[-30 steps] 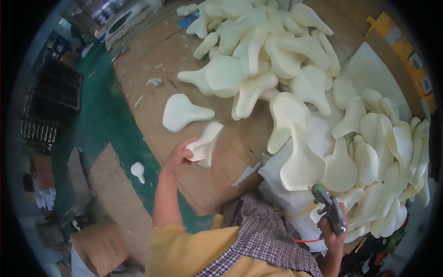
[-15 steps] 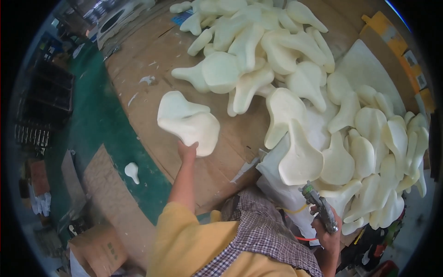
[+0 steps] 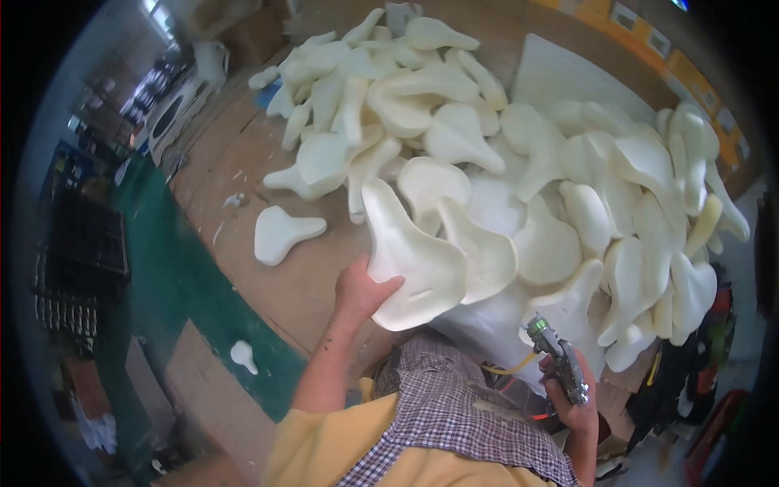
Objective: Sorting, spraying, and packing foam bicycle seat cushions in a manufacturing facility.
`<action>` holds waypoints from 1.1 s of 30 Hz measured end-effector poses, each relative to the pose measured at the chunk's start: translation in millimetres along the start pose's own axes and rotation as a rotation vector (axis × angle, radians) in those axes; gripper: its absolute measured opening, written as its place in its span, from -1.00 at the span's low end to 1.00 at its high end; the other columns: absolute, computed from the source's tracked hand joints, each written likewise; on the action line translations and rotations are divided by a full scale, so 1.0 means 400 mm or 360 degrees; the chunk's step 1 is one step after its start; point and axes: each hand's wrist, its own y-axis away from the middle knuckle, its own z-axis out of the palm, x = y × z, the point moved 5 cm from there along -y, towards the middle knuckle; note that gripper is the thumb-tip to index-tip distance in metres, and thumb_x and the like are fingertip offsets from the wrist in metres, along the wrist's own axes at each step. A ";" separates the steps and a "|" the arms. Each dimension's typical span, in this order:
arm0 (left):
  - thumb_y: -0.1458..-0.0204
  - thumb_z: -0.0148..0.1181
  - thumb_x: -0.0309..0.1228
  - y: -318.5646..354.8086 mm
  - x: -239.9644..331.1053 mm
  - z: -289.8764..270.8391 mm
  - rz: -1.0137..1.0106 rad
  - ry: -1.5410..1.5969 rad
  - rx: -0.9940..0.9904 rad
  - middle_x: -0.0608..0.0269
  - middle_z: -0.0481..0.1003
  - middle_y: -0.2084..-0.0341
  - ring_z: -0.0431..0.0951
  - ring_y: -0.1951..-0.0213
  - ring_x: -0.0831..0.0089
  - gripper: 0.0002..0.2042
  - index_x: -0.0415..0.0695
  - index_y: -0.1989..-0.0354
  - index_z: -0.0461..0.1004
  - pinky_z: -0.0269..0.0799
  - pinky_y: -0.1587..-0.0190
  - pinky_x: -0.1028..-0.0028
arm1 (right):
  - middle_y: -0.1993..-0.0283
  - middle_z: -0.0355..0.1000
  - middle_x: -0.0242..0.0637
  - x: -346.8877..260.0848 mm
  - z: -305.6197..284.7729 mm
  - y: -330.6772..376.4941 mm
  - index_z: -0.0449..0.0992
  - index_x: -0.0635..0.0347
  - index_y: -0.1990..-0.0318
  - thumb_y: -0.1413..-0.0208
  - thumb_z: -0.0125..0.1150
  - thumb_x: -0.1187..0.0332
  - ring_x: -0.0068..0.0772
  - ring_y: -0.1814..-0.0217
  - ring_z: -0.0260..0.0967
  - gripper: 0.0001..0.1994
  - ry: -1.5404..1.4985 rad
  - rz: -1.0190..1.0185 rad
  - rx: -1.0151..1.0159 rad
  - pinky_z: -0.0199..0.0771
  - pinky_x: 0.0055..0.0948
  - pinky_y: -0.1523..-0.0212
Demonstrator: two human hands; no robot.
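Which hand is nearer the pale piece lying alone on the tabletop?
Left. The left hand is below and right of that piece, gripping another foam piece; the right hand, holding a gun-shaped tool, is much farther right.

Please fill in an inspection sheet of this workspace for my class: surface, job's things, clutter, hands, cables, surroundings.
Surface: brown cardboard, with whitish sheeting at the near side.
Job's things: large pile of cream saddle-shaped pieces; one loose piece lies apart on the cardboard.
Clutter: pale scraps on the cardboard; a white piece on the green floor.
Left hand: grips a saddle-shaped piece, thumb across its face.
Right hand: wrapped around a gun-shaped tool.
Cables: yellow hose and red line near the tool; connections unclear.
Surroundings: dark rack at left, flat cardboard sheet on the floor.
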 end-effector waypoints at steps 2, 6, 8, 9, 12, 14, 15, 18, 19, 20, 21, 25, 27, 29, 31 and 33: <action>0.31 0.36 -0.09 0.021 0.055 0.035 0.0074 -0.0102 -0.0062 -0.05 0.54 0.36 0.55 0.27 0.07 -0.48 -0.24 0.25 0.47 0.44 0.17 0.24 | 0.20 0.39 -0.30 0.023 -0.036 0.049 0.27 0.30 -0.08 0.10 0.13 0.45 -0.51 0.24 0.32 -0.51 0.0001 -0.0139 0.0111 0.34 -0.47 0.16; 0.27 0.29 0.00 0.059 0.162 0.116 0.0111 -0.0311 -0.0226 -0.07 0.53 0.38 0.54 0.27 0.06 -0.47 -0.24 0.28 0.47 0.43 0.18 0.23 | 0.17 0.40 -0.25 0.077 -0.116 0.147 0.25 0.31 -0.10 0.07 0.18 0.49 -0.39 0.10 0.35 -0.49 -0.0058 -0.0155 0.0181 0.32 -0.42 0.03; 0.26 0.28 0.02 0.085 0.219 0.164 0.0167 -0.0319 -0.0301 -0.07 0.53 0.39 0.54 0.28 0.06 -0.47 -0.23 0.29 0.48 0.43 0.18 0.23 | 0.17 0.39 -0.23 0.100 -0.151 0.199 0.21 0.31 -0.12 0.10 0.16 0.51 -0.38 0.09 0.35 -0.46 -0.0344 -0.0152 0.0259 0.31 -0.39 0.00; 0.25 0.26 0.03 0.098 0.240 0.186 0.0193 -0.0314 -0.0355 -0.07 0.53 0.40 0.54 0.28 0.05 -0.47 -0.23 0.29 0.48 0.42 0.18 0.23 | 0.17 0.39 -0.23 0.112 -0.166 0.223 0.21 0.31 -0.12 0.10 0.16 0.51 -0.38 0.09 0.35 -0.46 -0.0357 -0.0151 0.0297 0.31 -0.39 0.00; 0.22 0.26 -0.01 0.107 0.262 0.275 0.0295 -0.0387 -0.0434 -0.08 0.53 0.37 0.54 0.27 0.04 -0.49 -0.23 0.25 0.47 0.41 0.17 0.23 | 0.16 0.40 -0.22 0.124 -0.203 0.280 0.17 0.30 -0.17 0.13 0.16 0.54 -0.36 0.09 0.36 -0.40 -0.0514 -0.0186 0.0328 0.32 -0.36 -0.02; 0.21 0.23 -0.08 0.101 0.286 0.328 0.0368 -0.0270 -0.0383 -0.11 0.52 0.33 0.52 0.24 0.03 -0.52 -0.24 0.21 0.45 0.40 0.15 0.23 | 0.14 0.40 -0.20 0.108 -0.219 0.308 0.13 0.29 -0.20 0.16 0.15 0.56 -0.35 0.08 0.37 -0.34 -0.0644 -0.0050 0.0325 0.32 -0.34 -0.03; 0.19 0.20 -0.15 0.093 0.300 0.352 0.0412 -0.0135 -0.0321 -0.13 0.51 0.29 0.51 0.21 0.01 -0.54 -0.25 0.17 0.43 0.39 0.13 0.22 | 0.14 0.40 -0.20 0.115 -0.231 0.326 0.13 0.29 -0.20 0.16 0.15 0.56 -0.35 0.08 0.37 -0.34 -0.0646 -0.0062 0.0359 0.32 -0.34 -0.03; 0.21 0.11 -0.30 0.036 0.314 0.439 0.0409 0.0211 -0.0373 -0.15 0.48 0.21 0.48 0.14 -0.01 -0.54 -0.27 0.08 0.36 0.35 0.07 0.23 | 0.16 0.42 -0.20 0.130 -0.274 0.371 0.17 0.27 -0.20 0.17 0.14 0.58 -0.38 0.12 0.39 -0.35 -0.0571 -0.0119 0.0348 0.35 -0.37 0.03; 0.21 0.11 -0.30 0.029 0.336 0.453 0.0433 0.0211 -0.0379 -0.15 0.48 0.21 0.48 0.14 -0.01 -0.54 -0.27 0.08 0.36 0.35 0.07 0.23 | 0.19 0.43 -0.21 0.123 -0.291 0.380 0.21 0.26 -0.18 0.17 0.15 0.58 -0.41 0.17 0.40 -0.38 -0.0366 -0.0111 0.0281 0.37 -0.40 0.07; 0.22 0.08 -0.33 0.023 0.360 0.465 0.0485 0.0224 -0.0405 -0.16 0.47 0.20 0.47 0.12 -0.01 -0.52 -0.27 0.05 0.34 0.33 0.05 0.24 | 0.22 0.44 -0.23 0.116 -0.303 0.384 0.25 0.26 -0.15 0.18 0.16 0.58 -0.43 0.21 0.41 -0.40 -0.0163 -0.0102 0.0210 0.39 -0.42 0.11; 0.24 0.05 -0.37 0.024 0.381 0.467 0.0536 0.0232 -0.0432 -0.16 0.46 0.18 0.45 0.09 -0.02 -0.49 -0.27 0.01 0.32 0.32 0.03 0.25 | 0.22 0.44 -0.23 0.110 -0.311 0.387 0.25 0.26 -0.15 0.18 0.16 0.58 -0.43 0.21 0.41 -0.40 -0.0167 -0.0112 0.0226 0.39 -0.42 0.11; 0.23 0.08 -0.46 -0.021 0.347 0.474 0.0579 0.0267 -0.0508 0.11 0.49 0.20 0.48 0.17 0.37 -0.45 -0.28 -0.07 0.32 0.35 0.07 0.46 | 0.30 0.46 -0.28 0.089 -0.329 0.376 0.33 0.27 -0.08 0.18 0.20 0.56 -0.50 0.29 0.41 -0.46 -0.0001 -0.0201 0.0321 0.41 -0.49 0.21; 0.26 0.08 -0.37 -0.020 0.321 0.469 0.0496 0.0365 -0.0581 -0.11 0.48 0.22 0.47 0.13 0.11 -0.48 -0.27 0.01 0.35 0.32 0.03 0.33 | 0.30 0.46 -0.27 0.083 -0.330 0.367 0.33 0.29 -0.07 0.17 0.21 0.55 -0.52 0.29 0.41 -0.47 -0.0083 -0.0264 0.0374 0.41 -0.49 0.22; 0.24 0.10 -0.35 -0.025 0.304 0.459 0.0417 0.0443 -0.0634 -0.04 0.49 0.24 0.48 0.15 0.19 -0.50 -0.28 0.03 0.37 0.33 0.05 0.35 | 0.31 0.46 -0.25 0.070 -0.335 0.354 0.33 0.34 -0.06 0.15 0.22 0.53 -0.51 0.31 0.41 -0.49 -0.0412 -0.0487 0.0470 0.42 -0.49 0.25; 0.18 0.13 -0.38 -0.078 0.242 0.421 0.0281 0.0478 -0.0643 0.11 0.49 0.24 0.47 0.17 0.33 -0.54 -0.27 0.02 0.38 0.34 0.06 0.41 | 0.31 0.45 -0.22 0.044 -0.328 0.336 0.28 0.38 -0.09 0.11 0.25 0.46 -0.46 0.30 0.41 -0.46 -0.0367 -0.0612 0.0421 0.41 -0.44 0.23; 0.05 0.13 -0.38 -0.151 0.260 0.337 0.0197 0.1202 -0.0268 0.25 0.47 0.28 0.46 0.19 0.41 -0.69 -0.19 0.10 0.42 0.36 0.07 0.40 | 0.29 0.45 -0.20 0.086 -0.323 0.316 0.23 0.38 -0.13 0.07 0.27 0.37 -0.40 0.26 0.42 -0.41 -0.0581 -0.0504 0.0566 0.40 -0.40 0.18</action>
